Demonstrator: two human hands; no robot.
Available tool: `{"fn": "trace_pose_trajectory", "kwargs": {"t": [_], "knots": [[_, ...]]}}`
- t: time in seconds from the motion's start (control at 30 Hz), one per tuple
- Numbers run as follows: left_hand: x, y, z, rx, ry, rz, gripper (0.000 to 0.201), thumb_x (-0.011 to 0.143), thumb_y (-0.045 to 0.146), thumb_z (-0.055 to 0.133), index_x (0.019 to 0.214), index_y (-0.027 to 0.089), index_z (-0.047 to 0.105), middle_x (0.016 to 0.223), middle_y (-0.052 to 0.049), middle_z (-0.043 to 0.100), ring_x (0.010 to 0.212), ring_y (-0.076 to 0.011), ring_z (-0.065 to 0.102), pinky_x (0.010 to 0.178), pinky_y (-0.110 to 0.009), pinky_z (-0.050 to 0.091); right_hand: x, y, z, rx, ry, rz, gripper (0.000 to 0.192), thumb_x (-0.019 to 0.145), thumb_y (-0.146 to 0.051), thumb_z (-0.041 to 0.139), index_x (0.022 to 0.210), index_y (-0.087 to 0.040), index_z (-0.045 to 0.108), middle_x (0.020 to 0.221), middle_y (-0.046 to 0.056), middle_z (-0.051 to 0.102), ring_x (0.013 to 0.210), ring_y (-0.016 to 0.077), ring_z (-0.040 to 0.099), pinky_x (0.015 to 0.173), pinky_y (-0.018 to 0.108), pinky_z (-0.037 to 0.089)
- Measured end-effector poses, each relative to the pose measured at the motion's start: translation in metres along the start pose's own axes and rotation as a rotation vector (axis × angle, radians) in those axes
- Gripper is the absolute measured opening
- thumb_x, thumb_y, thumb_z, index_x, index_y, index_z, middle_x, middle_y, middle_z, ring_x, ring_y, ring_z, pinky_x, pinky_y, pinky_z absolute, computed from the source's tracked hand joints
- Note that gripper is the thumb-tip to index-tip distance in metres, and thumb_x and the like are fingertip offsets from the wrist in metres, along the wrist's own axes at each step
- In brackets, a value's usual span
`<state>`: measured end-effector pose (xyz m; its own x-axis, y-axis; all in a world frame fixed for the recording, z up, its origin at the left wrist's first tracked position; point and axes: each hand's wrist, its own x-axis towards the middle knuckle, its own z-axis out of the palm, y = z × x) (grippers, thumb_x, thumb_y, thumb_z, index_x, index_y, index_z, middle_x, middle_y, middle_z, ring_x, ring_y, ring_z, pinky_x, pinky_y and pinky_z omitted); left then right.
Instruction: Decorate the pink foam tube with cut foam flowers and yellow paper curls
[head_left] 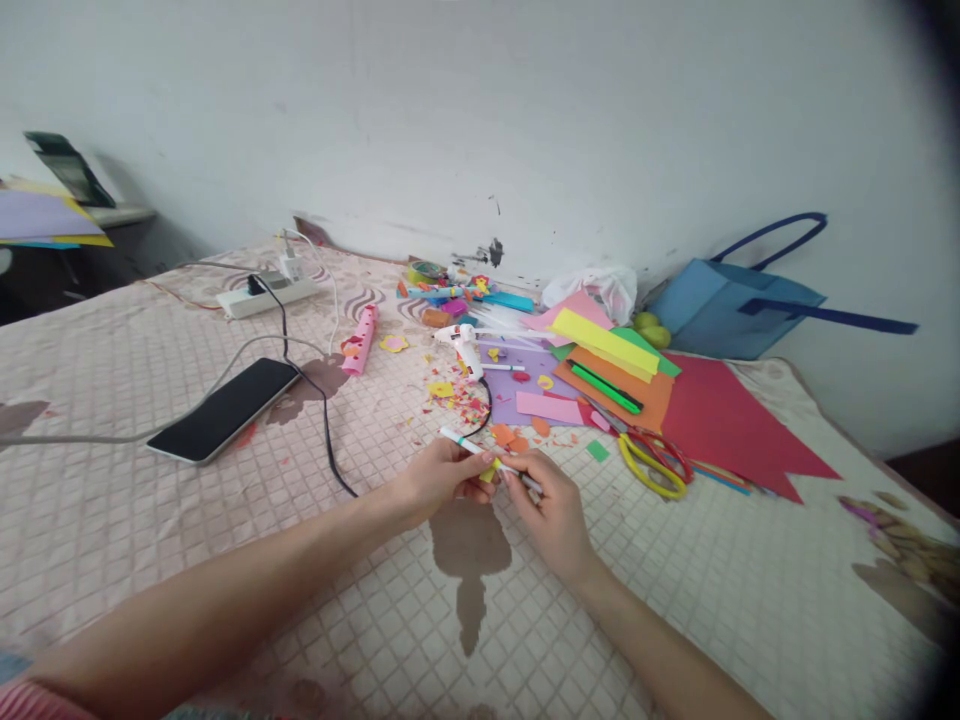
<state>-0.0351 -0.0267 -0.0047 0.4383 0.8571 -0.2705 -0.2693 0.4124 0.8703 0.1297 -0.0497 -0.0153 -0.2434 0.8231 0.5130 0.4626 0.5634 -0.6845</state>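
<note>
— Pinching was what both hands did, as far as I could see. The left hand [439, 478] had its fingertips closed on a small yellow paper piece [491, 470] and on a thin white stick [480, 452] with a teal band near its far end.

— And the right hand [551, 505]?

— It gripped the near end of the same white stick, fingers curled round it, touching the yellow paper piece from the other side. Both hands hung just above the quilted bedspread [675, 600], near its middle.

— What lay closest to them?

— Orange paper scraps [510, 437] just beyond the fingers, and a small green paper square [598, 451] to the right. A pair of scissors with yellow and red handles [654, 462] lay near the right hand.

— Farther out?

— A white glue gun [463, 345] stood behind a scatter of confetti-like cuttings [450, 395], its black cord [322, 400] curving left past the hands. A stack of coloured paper sheets [615, 365] carried a green marker [606, 388], and a large red sheet [727, 420] spread beside it. A black smartphone [225, 408] lay well to the left, with a white power strip [266, 295] behind it. A pink paper roll [361, 340] lay between them and the glue gun. A blue tote bag [731, 300] leaned against the wall [525, 120].
</note>
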Motion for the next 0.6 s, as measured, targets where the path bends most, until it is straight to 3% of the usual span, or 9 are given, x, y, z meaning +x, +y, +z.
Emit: {"fn": "trace_pose_trajectory", "kwargs": {"t": [0.17, 0.33, 0.47, 0.6], "knots": [[0.0017, -0.0015, 0.0000, -0.012, -0.007, -0.106, 0.048, 0.060, 0.053, 0.073, 0.068, 0.006, 0.066, 0.059, -0.006, 0.063, 0.049, -0.0084, 0.058, 0.050, -0.018, 0.049, 0.0001, 0.0022, -0.0016, -0.071, 0.017, -0.078, 0.019, 0.085, -0.009, 0.047, 0.095, -0.021, 0.060, 0.089, 0.005, 0.060, 0.084, 0.0163, 0.059, 0.075, 0.030, 0.049], [0.0027, -0.0023, -0.0004, -0.004, 0.017, -0.027, 0.045, 0.060, 0.050, 0.075, 0.065, 0.006, 0.065, 0.059, -0.005, 0.063, 0.047, -0.0070, 0.055, 0.046, -0.017, 0.046, 0.0005, 0.0009, -0.0018, -0.069, -0.005, -0.099, 0.022, 0.086, -0.010, 0.046, 0.100, -0.022, 0.059, 0.092, 0.005, 0.059, 0.087, 0.0166, 0.058, 0.078, 0.031, 0.049], [0.0025, -0.0025, -0.0017, 0.040, 0.002, 0.022, 0.043, 0.063, 0.048, 0.073, 0.066, 0.006, 0.065, 0.059, -0.004, 0.063, 0.049, -0.0073, 0.056, 0.048, -0.018, 0.047, 0.0010, -0.0005, -0.0016, 0.005, -0.038, -0.010, 0.025, 0.085, -0.016, 0.051, 0.109, -0.022, 0.056, 0.098, 0.006, 0.061, 0.091, 0.0173, 0.058, 0.078, 0.031, 0.049], [0.0033, -0.0044, -0.0019, 0.005, 0.000, 0.003, 0.042, 0.060, 0.047, 0.076, 0.066, 0.006, 0.065, 0.061, -0.004, 0.063, 0.050, -0.0073, 0.056, 0.049, -0.018, 0.048, 0.0001, 0.0017, -0.0008, -0.009, -0.016, 0.005, 0.019, 0.086, -0.016, 0.049, 0.100, -0.021, 0.060, 0.091, 0.005, 0.063, 0.086, 0.0166, 0.060, 0.076, 0.030, 0.048]]}}
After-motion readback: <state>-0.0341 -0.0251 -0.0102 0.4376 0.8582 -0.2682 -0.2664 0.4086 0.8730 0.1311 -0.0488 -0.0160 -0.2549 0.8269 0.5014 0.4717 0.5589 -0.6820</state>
